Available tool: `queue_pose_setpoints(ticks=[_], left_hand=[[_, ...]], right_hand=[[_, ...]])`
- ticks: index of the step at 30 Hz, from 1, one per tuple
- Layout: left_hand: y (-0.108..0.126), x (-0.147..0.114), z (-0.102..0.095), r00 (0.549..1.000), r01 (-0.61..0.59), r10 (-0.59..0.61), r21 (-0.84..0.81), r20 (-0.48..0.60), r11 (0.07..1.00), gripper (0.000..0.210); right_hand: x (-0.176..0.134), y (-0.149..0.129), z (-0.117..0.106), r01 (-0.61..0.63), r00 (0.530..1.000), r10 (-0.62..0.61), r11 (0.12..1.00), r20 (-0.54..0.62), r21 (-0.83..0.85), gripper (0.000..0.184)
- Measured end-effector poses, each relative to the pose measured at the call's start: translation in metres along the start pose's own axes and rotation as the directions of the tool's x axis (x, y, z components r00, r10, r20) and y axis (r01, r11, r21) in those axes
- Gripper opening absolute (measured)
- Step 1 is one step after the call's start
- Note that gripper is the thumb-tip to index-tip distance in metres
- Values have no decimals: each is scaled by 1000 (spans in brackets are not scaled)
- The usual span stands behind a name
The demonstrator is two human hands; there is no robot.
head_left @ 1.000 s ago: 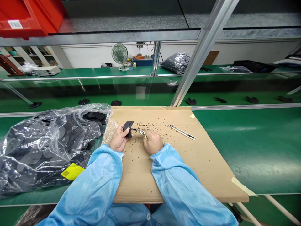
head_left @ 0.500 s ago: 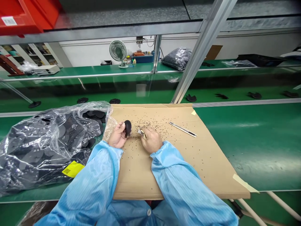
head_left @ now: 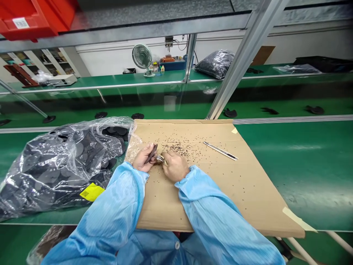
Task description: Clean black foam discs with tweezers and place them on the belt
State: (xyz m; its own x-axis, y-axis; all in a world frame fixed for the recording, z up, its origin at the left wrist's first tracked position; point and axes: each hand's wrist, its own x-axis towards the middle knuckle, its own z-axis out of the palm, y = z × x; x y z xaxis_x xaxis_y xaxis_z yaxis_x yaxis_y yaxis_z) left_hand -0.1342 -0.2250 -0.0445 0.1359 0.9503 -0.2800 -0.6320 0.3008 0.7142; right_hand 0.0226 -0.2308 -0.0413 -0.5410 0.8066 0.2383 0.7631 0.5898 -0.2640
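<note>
Dark piece (head_left: 151, 154), probably light, flexible, suits edge holding; left hand (head_left: 141, 159) pinches it; right hand (head_left: 175, 166), at three o'clock, grips metal tool (head_left: 160, 159).

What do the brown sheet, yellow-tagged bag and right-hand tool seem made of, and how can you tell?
Brown sheet: probably matt cardboard, from its dull, creased tan face.
Yellow-tagged bag: clear, glossy plastic film; it wrinkles, glints and shows dark pieces inside.
Tool: probably shiny metal, from its tip's glint; the rest is mostly hidden.
</note>
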Motion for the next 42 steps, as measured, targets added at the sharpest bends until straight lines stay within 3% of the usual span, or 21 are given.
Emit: queue_pose_setpoints(ticks=[6, 17, 24, 30, 35, 38, 42], left_hand=[[-2, 1, 1, 1000, -13, 14, 69, -17, 998, 38], [-9, 4, 0, 984, -130, 144, 129, -101, 983, 50], [-10, 5, 2, 983, -109, 124, 120, -132, 987, 45], [-7, 3, 4, 998, -15, 14, -17, -61, 1000, 31], [-1, 3, 0, 1000, 29, -30, -176, -2, 984, 22], [-2, 4, 0, 998, -20, 10, -155, -68, 988, 25], [-8, 8, 0, 991, -114, 108, -90, -77, 989, 35]], right_hand=[[1, -1, -3, -24, 997, 26, 999, 75, -25, 21], [0, -2, -1, -60, 994, 67, 995, 86, -74, 19], [0, -5, -4, -92, 984, 103, 992, 144, -86, 20], [-1, -3, 3, -108, 994, 107, 994, 38, 35, 24], [-1, 11, 9, -152, 972, 173, 978, -157, 141, 29], [-2, 19, 8, -144, 923, 206, 968, -324, 206, 30], [-2, 21, 5, -96, 792, 350, 880, -500, 464, 35]])
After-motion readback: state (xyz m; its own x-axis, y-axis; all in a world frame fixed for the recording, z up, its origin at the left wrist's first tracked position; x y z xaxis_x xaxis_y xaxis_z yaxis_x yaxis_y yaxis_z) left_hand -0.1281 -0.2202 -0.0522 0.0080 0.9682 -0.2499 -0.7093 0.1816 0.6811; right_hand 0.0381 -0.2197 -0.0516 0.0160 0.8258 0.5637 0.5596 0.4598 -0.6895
